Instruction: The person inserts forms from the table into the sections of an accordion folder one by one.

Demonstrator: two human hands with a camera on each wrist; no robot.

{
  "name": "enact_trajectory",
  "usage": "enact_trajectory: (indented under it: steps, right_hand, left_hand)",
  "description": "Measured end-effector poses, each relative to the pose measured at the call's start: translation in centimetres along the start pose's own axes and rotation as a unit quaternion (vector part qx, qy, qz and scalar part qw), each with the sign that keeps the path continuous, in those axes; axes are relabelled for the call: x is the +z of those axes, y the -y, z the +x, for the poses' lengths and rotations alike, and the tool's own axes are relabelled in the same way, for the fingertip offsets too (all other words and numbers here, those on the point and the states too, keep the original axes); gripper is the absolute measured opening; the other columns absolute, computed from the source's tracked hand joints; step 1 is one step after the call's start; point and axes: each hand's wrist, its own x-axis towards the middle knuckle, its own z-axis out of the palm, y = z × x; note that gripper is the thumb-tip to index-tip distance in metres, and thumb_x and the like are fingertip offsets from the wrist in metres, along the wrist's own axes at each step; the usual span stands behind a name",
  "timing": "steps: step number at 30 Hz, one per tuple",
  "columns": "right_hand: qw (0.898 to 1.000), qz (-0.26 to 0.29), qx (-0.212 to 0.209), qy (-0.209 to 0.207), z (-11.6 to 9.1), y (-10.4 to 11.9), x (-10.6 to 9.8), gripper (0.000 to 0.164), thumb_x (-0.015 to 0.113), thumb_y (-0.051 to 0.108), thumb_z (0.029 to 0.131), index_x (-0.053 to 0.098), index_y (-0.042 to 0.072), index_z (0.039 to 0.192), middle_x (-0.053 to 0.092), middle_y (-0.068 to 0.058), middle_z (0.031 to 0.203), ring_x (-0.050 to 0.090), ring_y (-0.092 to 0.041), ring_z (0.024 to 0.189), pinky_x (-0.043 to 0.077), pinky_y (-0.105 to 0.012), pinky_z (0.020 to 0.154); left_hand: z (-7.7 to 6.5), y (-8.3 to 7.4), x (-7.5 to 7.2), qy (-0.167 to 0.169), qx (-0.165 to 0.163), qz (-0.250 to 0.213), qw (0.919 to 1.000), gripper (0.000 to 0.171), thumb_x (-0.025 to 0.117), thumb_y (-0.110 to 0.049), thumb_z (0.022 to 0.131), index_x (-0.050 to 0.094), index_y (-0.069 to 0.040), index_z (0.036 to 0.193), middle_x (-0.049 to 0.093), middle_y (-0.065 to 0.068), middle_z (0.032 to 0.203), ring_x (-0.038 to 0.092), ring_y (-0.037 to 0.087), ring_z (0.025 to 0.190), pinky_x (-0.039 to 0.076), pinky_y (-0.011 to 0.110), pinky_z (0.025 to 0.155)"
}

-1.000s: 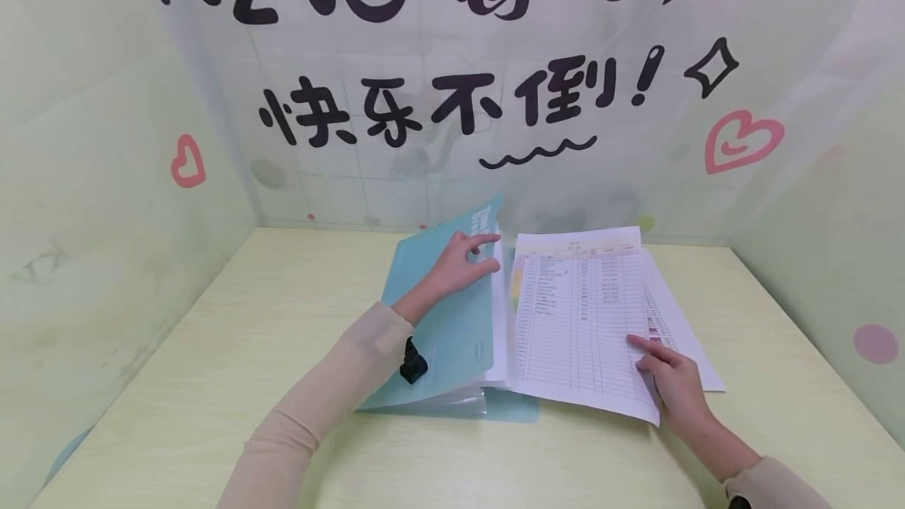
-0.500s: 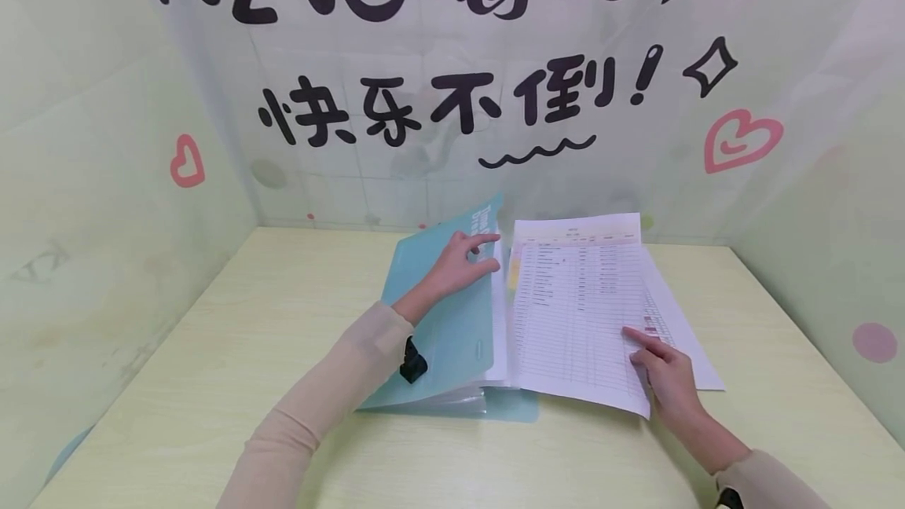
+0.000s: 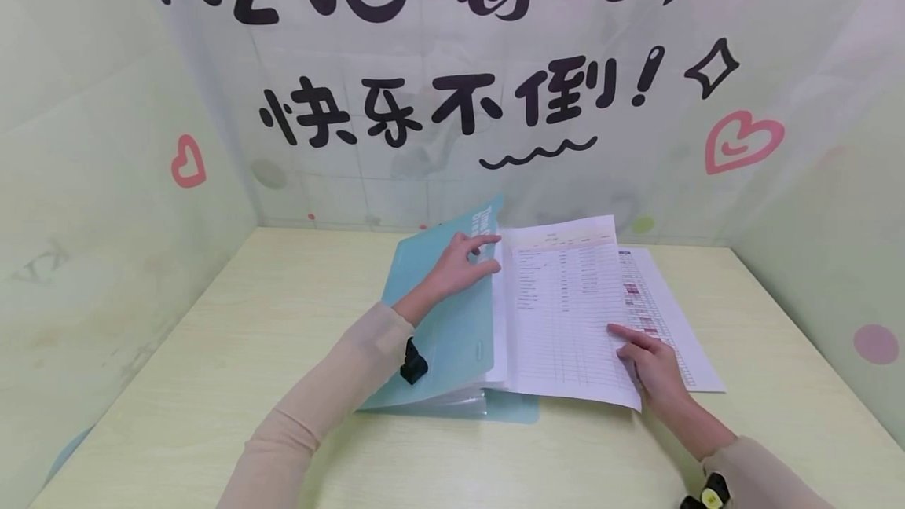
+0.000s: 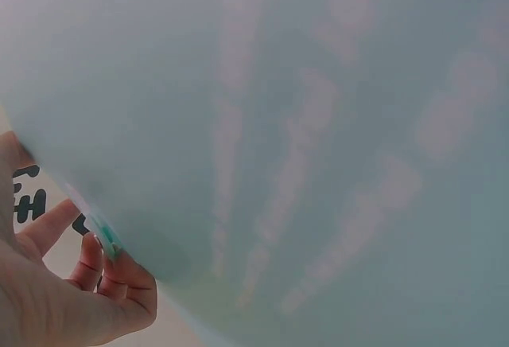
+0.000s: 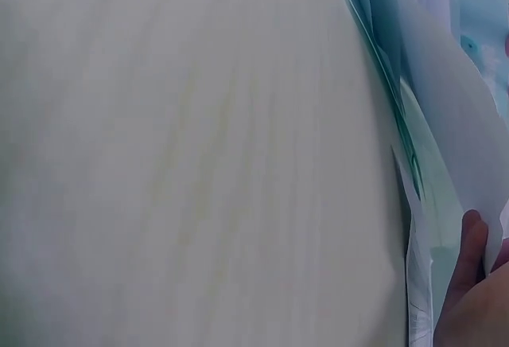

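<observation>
A light blue folder with clear plastic sleeves stands partly opened on the table. My left hand holds its raised cover and the pages under it at the right edge. In the left wrist view, the cover fills most of the picture, with the fingers of my left hand curled at its edge. My right hand pinches the right edge of a printed table sheet, whose left side lies against the opened folder. In the right wrist view, part of my right hand shows beside the bent sheet.
A second printed sheet with reddish cells lies on the table to the right, partly covered by the held sheet. The pale wooden table is bounded by printed fabric walls at the back and sides.
The right hand has moved left with the printed sheet, bringing it closer to the folder and uncovering more of the second sheet. The left hand and the cover have stayed in place.
</observation>
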Motion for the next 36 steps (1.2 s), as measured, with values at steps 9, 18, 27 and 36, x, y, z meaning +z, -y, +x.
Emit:
enact_trajectory:
  steps: [9,18,27,36]
  right_hand:
    - [1.000,-0.009,0.000,0.021,1.0,0.2,0.7,0.037,0.047,-0.003,0.080,0.067,0.015,0.104,0.038,-0.016,0.128,0.050,-0.006,0.086,0.042,-0.020,0.069]
    - [1.000,-0.026,0.006,0.012,0.6,0.6,0.2,0.037,0.047,-0.001,0.080,0.070,0.021,0.098,0.036,-0.015,0.129,0.050,-0.005,0.082,0.042,-0.020,0.066]
    - [0.999,-0.020,0.006,0.031,0.5,0.6,0.3,0.036,0.048,-0.002,0.080,0.070,0.020,0.098,0.035,-0.015,0.130,0.049,-0.008,0.087,0.041,-0.020,0.068]
    - [0.999,-0.016,0.014,0.033,0.8,1.0,1.8,0.037,0.049,-0.003,0.078,0.064,0.008,0.109,0.038,-0.017,0.129,0.048,-0.009,0.087,0.041,-0.020,0.068]
  left_hand:
    - [-0.1,-0.1,0.0,0.000,-0.002,0.009,1.0000,0.048,0.060,-0.031,0.079,0.052,-0.021,0.125,0.038,0.006,0.100,0.039,0.018,0.091,0.036,0.028,0.065]
    - [-0.1,-0.2,0.1,-0.003,-0.007,0.004,1.0000,0.048,0.060,-0.031,0.079,0.052,-0.022,0.125,0.038,0.006,0.100,0.040,0.018,0.089,0.036,0.028,0.064]
    - [-0.1,-0.1,0.1,-0.008,-0.005,0.001,1.0000,0.047,0.061,-0.027,0.079,0.052,-0.021,0.125,0.038,0.006,0.100,0.040,0.019,0.090,0.036,0.029,0.064]
    - [0.0,-0.1,0.0,-0.001,-0.007,0.009,0.9999,0.047,0.061,-0.031,0.079,0.052,-0.022,0.125,0.038,0.006,0.099,0.040,0.018,0.089,0.035,0.028,0.065]
